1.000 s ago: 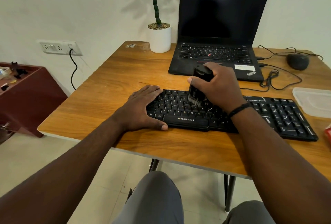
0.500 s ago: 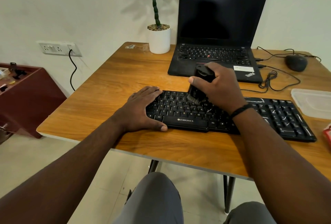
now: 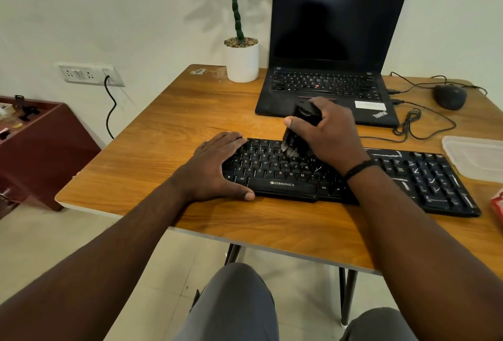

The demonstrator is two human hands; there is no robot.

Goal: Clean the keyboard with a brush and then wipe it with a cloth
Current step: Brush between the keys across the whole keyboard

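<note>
At frame centre the black plastic keyboard (image 3: 351,174) lies on the wood-grain table (image 3: 168,128); the left hand (image 3: 217,167) rests flat on its left end, seemingly to steady it; the right hand (image 3: 325,129) grips a stubby black brush (image 3: 295,136), its stiff bristles down on the upper key rows.

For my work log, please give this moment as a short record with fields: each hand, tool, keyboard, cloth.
left hand: rests flat on the left end of the keyboard
right hand: grips the brush
brush: bristles down on the upper key rows, near the middle
keyboard: flat on the table, in front of the laptop
cloth: none in view
</note>
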